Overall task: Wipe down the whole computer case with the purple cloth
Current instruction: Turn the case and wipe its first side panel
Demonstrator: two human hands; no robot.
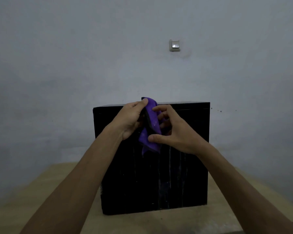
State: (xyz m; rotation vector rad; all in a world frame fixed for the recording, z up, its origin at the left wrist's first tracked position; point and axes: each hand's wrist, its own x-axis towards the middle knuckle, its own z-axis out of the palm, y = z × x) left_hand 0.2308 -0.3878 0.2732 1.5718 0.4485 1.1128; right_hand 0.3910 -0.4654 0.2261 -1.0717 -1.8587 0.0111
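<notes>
A black computer case [181,174] stands upright on a wooden table [159,223], its broad side panel facing me with pale streaks running down it. In front of the panel's upper half, both hands hold a bunched purple cloth [151,125] with a dark edge. My left hand [130,120] grips the cloth's upper left part with thumb and curled fingers. My right hand [174,130] pinches the cloth from the right, thumb on its lower fold and index finger on the upper fold. The cloth hangs in the air, apart from the case.
A grey wall rises right behind the case, with a light switch [174,45] high up. The table's bare wood shows to the left, right and front of the case.
</notes>
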